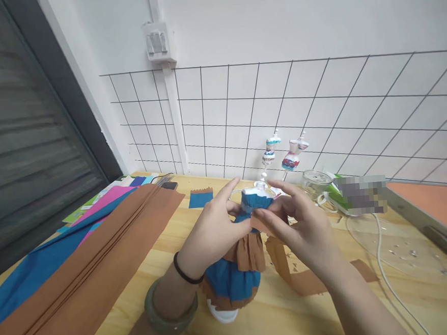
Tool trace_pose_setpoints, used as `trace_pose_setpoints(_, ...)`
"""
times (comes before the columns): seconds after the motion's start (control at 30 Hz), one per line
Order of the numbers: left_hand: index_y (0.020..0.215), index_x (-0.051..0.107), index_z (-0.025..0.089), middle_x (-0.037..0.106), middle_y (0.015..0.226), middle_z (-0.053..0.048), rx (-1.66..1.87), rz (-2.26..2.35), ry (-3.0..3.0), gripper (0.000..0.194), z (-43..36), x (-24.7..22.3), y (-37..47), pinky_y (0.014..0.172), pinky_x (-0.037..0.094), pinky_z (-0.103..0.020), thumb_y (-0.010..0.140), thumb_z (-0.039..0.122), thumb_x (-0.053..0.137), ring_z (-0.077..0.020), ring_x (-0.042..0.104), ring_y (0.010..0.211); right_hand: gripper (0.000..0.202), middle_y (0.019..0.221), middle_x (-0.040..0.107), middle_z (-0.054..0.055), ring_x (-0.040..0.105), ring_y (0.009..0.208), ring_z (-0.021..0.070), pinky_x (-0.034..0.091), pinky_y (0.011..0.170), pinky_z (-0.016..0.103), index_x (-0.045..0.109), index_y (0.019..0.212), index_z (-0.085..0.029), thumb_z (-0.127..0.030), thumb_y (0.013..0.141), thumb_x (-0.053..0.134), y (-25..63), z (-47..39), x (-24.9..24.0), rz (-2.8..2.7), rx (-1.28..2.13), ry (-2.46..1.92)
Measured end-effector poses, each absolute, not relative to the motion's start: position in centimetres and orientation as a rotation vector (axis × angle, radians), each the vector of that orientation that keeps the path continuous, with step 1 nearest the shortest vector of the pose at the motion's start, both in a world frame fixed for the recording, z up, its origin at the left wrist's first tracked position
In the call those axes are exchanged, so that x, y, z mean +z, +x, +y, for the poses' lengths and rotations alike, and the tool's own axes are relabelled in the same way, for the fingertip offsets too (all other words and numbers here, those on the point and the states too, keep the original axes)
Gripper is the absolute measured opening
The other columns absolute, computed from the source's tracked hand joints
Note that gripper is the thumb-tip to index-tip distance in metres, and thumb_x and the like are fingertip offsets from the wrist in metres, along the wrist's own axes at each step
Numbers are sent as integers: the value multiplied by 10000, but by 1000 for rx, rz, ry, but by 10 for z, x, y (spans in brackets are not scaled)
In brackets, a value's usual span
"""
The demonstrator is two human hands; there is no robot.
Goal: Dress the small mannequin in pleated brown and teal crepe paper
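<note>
A small doll-like figure [234, 281] stands on a white base [223, 311] on the wooden table, dressed in blue and brown crepe paper with a blue top and a white neck piece. My left hand [218, 226] wraps around the figure's waist from the left, its index finger raised. From the right, my right hand [302, 223] pinches a small piece of brown paper [259, 223] between thumb and fingers against the figure's waist. Brown pleated paper [251, 253] hangs over the blue skirt below the hands.
Long brown sheets [125, 246] and blue sheets [28, 273] lie at left. A brown strip [311, 282] curls at right, near a white cable [383, 263]. Two small torso forms [271, 150] stand behind. A blue-and-brown scrap [200, 198] lies behind my left hand.
</note>
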State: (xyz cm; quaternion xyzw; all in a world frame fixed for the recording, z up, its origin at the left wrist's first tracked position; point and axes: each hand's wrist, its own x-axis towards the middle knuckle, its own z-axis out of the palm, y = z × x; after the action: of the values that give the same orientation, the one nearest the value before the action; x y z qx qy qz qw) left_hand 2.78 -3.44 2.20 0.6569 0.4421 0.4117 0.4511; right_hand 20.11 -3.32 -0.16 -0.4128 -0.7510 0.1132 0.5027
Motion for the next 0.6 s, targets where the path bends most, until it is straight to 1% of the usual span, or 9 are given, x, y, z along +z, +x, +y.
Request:
trace_pose_setpoints(0.17,1437,246,254,673,932,-25,940,1002,1670,777,-31,20,20,815,470,-341,764,240,633,-193,610,927,468,628,506,-67,470,514,98,399,514,238,431,1281,-235,-227,845,600,201,-34,-2,-1814,298,-1031)
trace_pose_setpoints(0.27,1431,262,257,646,1054,-49,878,910,1682,790,-24,16,14,825,469,-333,740,167,634,-197,589,991,446,626,507,-65,466,501,97,403,507,234,434,1268,-225,-222,848,585,199,-33,-2,-1845,293,-1035)
trace_pose_setpoints(0.33,1404,321,249,623,1128,-66,840,818,1713,762,-18,14,11,841,466,-324,721,115,630,-200,573,1035,431,622,503,-66,462,498,96,400,504,231,437,1257,-218,-216,850,580,199,-32,-2,-1875,265,-1036)
trace_pose_setpoints(0.4,1340,419,234,621,1125,-74,804,744,1770,674,-13,13,7,839,468,-327,715,110,641,-207,572,1035,416,622,496,-64,461,504,97,398,507,228,440,1251,-216,-208,855,571,198,-31,-3,-1902,241,-1042)
trace_pose_setpoints(0.5,1242,509,217,622,1099,-81,743,666,1818,554,-7,11,3,842,465,-347,720,180,687,-221,571,1025,406,627,494,-59,461,514,103,396,512,229,438,1257,-211,-211,867,553,198,-30,-4,-1923,226,-1044)
trace_pose_setpoints(0.6,1223,515,213,607,1132,-93,752,626,1750,518,-4,8,2,864,455,-352,743,278,701,-223,560,1049,409,633,500,-52,465,519,108,395,510,230,434,1265,-208,-222,872,548,198,-30,-4,-1926,226,-1044)
